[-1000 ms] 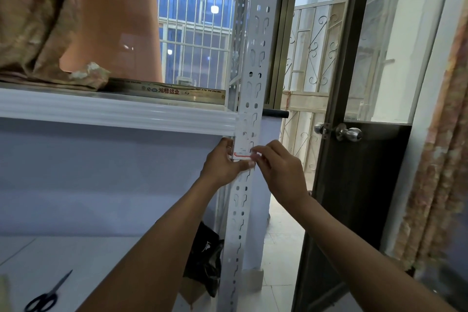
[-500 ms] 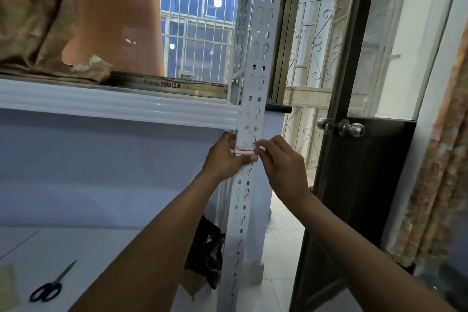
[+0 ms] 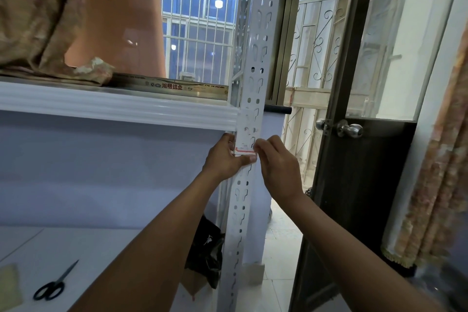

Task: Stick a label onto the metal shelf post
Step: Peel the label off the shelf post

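Observation:
A white perforated metal shelf post (image 3: 255, 58) runs top to bottom through the middle of the view. A white label with a red border line (image 3: 244, 145) lies against the post just below the shelf edge. My left hand (image 3: 224, 157) grips the post from the left, its thumb pressed across the label's lower edge. From the right, my right hand (image 3: 278, 162) pinches the label's right edge with its fingertips. Part of the label is hidden under my fingers.
A white shelf board (image 3: 114, 106) carries crumpled fabric (image 3: 38, 20) and a flat printed box (image 3: 172, 86). Black scissors (image 3: 54, 285) lie on the lower white surface. A dark door with a metal knob (image 3: 350, 129) stands open at right, a curtain (image 3: 440, 172) beyond it. A black bag (image 3: 206, 248) sits behind the post.
Both hands have stayed on the label. The view has shifted down slightly, so hands and post sit a little higher in the frame.

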